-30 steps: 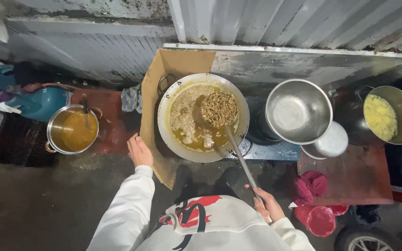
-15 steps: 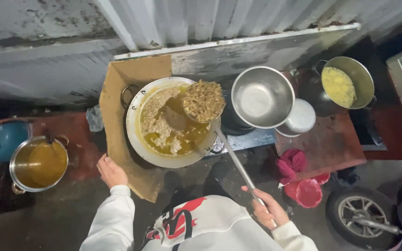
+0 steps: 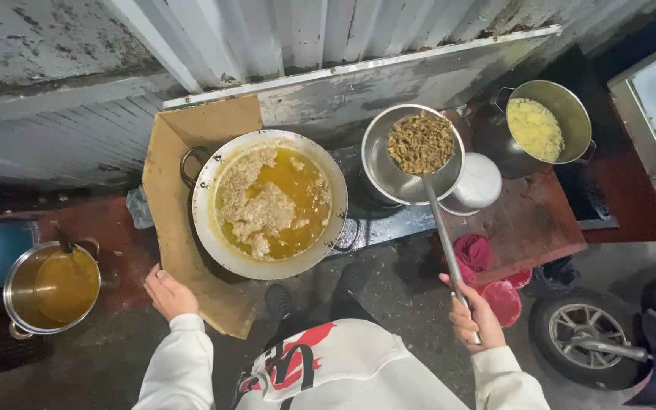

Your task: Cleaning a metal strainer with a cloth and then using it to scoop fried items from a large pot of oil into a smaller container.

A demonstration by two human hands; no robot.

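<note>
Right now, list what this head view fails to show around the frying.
- Steel bowl: its inside is largely covered by the loaded skimmer.
- Wok: the burner beneath is hidden by the pan itself.
- Skimmer handle's end: enclosed in the right hand.
- Left hand: whether it touches the cardboard cannot be told.

right hand (image 3: 474, 315) grips the skimmer (image 3: 421, 143), heaped with fried bits, over the steel bowl (image 3: 389, 178) right of the wok (image 3: 270, 203).
</note>
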